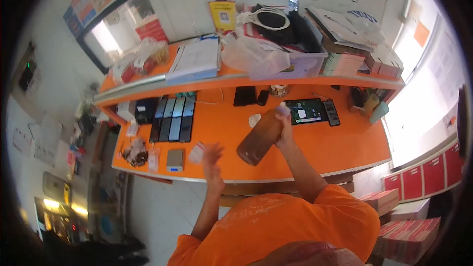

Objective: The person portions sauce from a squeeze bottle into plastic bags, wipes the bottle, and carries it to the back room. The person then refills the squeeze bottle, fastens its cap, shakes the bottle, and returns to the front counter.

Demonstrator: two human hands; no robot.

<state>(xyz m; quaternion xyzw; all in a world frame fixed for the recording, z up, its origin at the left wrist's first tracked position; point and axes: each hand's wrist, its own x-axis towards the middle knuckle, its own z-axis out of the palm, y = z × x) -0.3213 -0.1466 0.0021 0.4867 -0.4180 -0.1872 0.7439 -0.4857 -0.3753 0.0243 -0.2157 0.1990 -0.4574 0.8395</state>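
Observation:
My right hand [285, 129] is wrapped around the upper end of a large brown bottle [260, 138] with a pale lilac cap [283, 109]. The bottle is tilted above the orange table, its base pointing down and left. To its left, my left hand [213, 160] is raised with fingers apart, slightly smeared by motion, and I see nothing in it. Close beside its fingers is a small clear bag with a red edge [197, 152]; whether they touch I cannot tell. A white crumpled piece [254, 119] lies behind the bottle.
Several phones [175, 129] lie in rows on the orange table [340, 150], left of centre. A small scale [175, 160] sits at the front edge. A lit tablet [306, 111] lies behind my right hand. A loaded shelf [246, 82] overhangs the back. Boxes [411, 236] stand lower right.

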